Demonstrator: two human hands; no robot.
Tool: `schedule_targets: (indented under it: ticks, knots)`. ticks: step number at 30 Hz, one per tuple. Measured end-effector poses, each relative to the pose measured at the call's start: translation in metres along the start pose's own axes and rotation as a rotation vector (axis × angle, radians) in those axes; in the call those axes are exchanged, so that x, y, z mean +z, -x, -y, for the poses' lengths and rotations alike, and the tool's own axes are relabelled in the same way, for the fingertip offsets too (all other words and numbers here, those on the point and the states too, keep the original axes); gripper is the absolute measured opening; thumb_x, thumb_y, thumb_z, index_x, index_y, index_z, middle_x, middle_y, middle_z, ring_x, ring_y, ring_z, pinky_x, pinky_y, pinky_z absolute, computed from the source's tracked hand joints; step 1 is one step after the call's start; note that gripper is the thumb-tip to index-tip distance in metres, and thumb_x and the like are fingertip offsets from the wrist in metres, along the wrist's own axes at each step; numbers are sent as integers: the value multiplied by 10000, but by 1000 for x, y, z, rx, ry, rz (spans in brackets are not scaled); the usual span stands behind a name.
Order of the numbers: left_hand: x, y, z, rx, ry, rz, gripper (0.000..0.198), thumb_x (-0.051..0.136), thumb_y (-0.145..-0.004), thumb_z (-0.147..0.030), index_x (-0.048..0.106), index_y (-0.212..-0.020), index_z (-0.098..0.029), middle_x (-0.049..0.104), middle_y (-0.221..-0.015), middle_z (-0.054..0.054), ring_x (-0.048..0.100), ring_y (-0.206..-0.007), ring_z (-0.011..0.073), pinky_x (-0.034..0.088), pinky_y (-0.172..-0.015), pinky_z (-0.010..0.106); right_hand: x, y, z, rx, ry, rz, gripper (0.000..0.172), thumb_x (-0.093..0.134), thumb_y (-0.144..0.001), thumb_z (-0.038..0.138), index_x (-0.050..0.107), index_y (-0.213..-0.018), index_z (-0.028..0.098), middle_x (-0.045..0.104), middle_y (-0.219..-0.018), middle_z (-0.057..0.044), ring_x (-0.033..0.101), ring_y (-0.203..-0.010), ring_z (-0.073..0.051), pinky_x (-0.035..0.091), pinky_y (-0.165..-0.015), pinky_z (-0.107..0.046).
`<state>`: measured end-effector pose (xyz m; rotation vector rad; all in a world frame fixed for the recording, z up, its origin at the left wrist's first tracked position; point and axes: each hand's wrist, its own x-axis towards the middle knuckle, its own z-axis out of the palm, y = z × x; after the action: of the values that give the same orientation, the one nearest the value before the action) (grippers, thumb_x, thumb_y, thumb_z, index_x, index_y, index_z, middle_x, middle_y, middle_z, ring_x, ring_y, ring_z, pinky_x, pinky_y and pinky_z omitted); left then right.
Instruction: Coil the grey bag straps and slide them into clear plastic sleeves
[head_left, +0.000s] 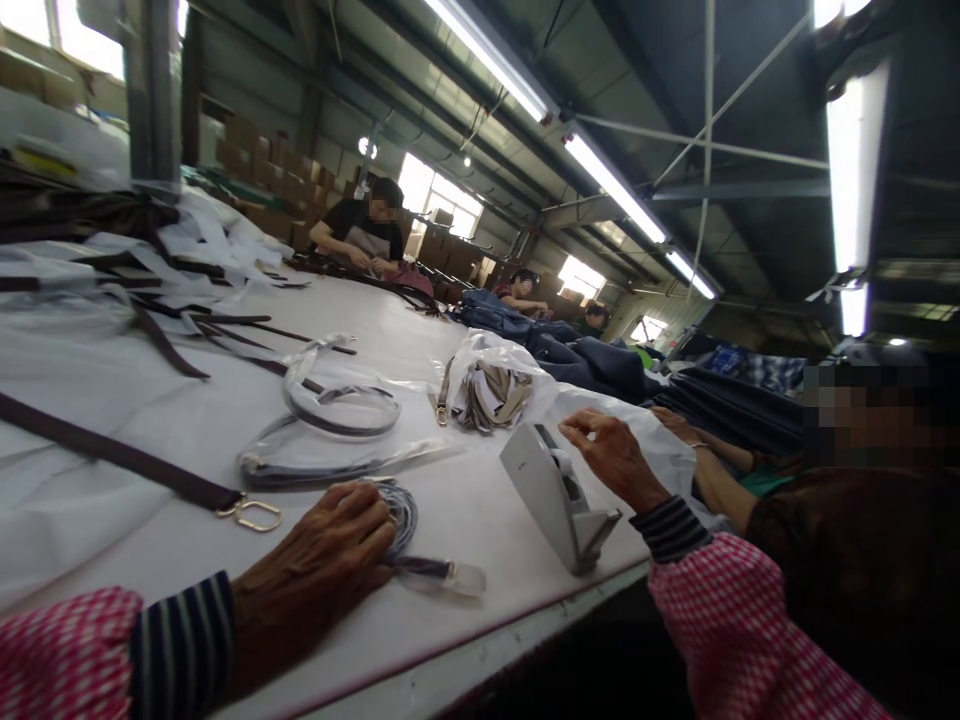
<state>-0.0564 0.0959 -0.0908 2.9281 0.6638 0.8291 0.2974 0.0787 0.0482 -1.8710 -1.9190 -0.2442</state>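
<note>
Head view: where do I find the thing being handled?

On the near part of the bench (480, 545) I see a grey coil (406, 512) lying flat, partly covered by the left hand (322, 550). A dark end piece (426, 567) in a clear sleeve (469, 579) lies just beside it, toward the near edge.

And how do the hands stand?

Well apart from one another. From my remote station I read the left as palm down, fingers curled over the coil; its fingertips are hidden, so I cannot tell whether it grips or merely rests. The right hand (611, 455) is raised at the upper end of a tape dispenser (536, 485), thumb and fingers drawn close; I cannot tell whether anything lies between them.

Which relation governs the figure?

Coil to dispenser. I note the dispenser to the right of the coil, with bare bench between; its long axis slants from far left to near right. The coil, being round, has no long axis, but the end piece points roughly toward the dispenser's foot. The left hand is nearer the coil, the right nearer the dispenser.

What borders the group?

Left of the coil, I mark a brown strap (127, 450); farther off, a plastic-wrapped bundle (487, 395).
</note>
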Motion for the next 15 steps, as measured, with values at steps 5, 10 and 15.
schedule_targets:
  ticks: [5, 10, 15]
  knots:
    - [2, 1, 1, -11, -23, -20, 108, 627, -888, -108, 597, -918, -207, 644, -985, 39, 513, -932, 274, 362, -896, 431, 6, 16, -4, 22, 36, 49, 224, 553, -916, 271, 725, -792, 197, 739, -810, -35, 675, -804, -193, 441, -738, -283]
    - [-1, -1, 0, -6, -29, -2, 115, 643, -884, -101, 600, -899, -207, 650, -965, 36, 521, -917, 273, 364, -878, 416, 0, 50, 16, -90, 194, 95, 229, 512, -981, 249, 700, -853, 225, 745, -892, -20, 690, -862, -187, 397, -746, -279]
    - [-2, -1, 2, 51, -44, -69, 89, 632, -898, -133, 594, -895, -213, 647, -928, 35, 521, -885, 269, 361, -857, 407, 0, 53, -1, 12, 249, 168, 218, 515, -979, 212, 698, -861, 223, 748, -862, -17, 697, -864, -190, 391, -744, -274]
